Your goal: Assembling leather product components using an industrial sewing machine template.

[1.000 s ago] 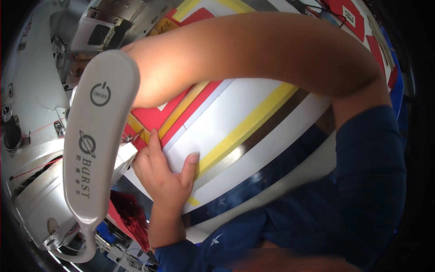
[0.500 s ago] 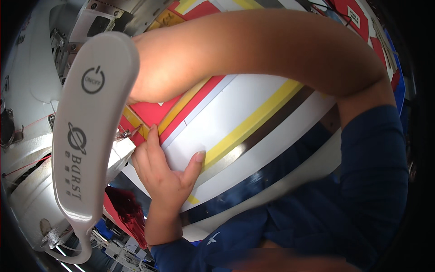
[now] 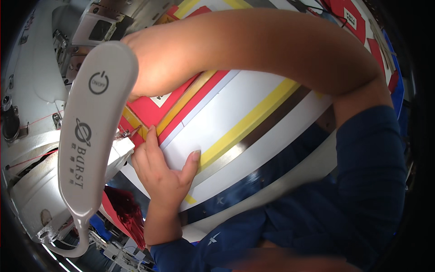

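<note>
Right of the white device, the open left hand touched a yellow strip; behind the device, the right hand's grip couldn't be told.

We look over a tabletop banded in white, with a yellow strip and a brown strip. A glossy dark blue band runs along its near side. A white lamp hangs at left, bright light around it. At lower left we see 2 white light streaks against a dim background.
</note>
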Action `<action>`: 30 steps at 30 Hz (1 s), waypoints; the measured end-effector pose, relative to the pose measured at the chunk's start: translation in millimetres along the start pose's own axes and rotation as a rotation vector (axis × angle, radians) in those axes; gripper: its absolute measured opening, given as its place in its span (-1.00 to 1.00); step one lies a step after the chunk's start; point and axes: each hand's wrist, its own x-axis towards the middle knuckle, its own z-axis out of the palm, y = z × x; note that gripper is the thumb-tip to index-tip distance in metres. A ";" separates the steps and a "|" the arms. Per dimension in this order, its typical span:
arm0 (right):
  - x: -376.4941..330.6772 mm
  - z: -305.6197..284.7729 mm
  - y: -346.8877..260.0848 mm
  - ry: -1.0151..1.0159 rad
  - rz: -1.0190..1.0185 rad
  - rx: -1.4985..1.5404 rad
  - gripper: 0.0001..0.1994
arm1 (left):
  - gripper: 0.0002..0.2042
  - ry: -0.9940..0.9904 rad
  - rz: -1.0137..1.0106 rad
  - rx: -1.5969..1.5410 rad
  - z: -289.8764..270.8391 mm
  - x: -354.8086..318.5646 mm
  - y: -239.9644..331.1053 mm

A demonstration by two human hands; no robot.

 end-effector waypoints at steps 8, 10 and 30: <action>2.7 -1.5 4.7 0.007 -0.044 0.012 -0.73 | -0.08 -0.063 -0.047 0.136 -5.2 -6.1 10.6; 5.4 -8.7 0.9 -0.054 -0.038 0.044 -0.71 | -0.08 -0.062 0.005 0.117 -14.0 -6.2 20.6; 13.1 -20.4 13.9 -0.421 0.005 -0.120 -0.59 | -0.09 -0.015 0.041 -0.096 3.0 22.8 37.8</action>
